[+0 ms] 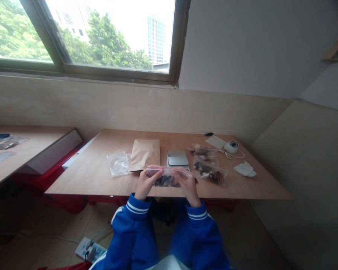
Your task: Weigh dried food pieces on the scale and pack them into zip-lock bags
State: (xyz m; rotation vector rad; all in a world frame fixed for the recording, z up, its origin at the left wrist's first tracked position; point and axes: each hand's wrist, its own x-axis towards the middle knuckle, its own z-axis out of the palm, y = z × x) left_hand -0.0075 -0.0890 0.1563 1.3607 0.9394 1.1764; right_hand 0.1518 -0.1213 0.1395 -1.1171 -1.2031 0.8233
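Observation:
Both my hands grip the top edge of a clear zip-lock bag (166,180), which has dark and brownish pieces inside. My left hand (147,182) pinches the left part of its seal, thumb pointing inward. On the right part of the same strip, my right hand (187,183) is closed in a pinch. Just beyond the hands lies a flat silver kitchen scale (177,157). A brown kraft paper bag (145,153) rests behind my left hand. Several filled clear bags (210,170) with dark and pale pieces lie to the right of the scale.
Clear plastic bags (118,164) lie left of the paper bag. At the right are a white round device (232,146) with a cable, a crumpled white tissue (245,169) and a white paper (215,142). A power strip (90,250) sits on the floor.

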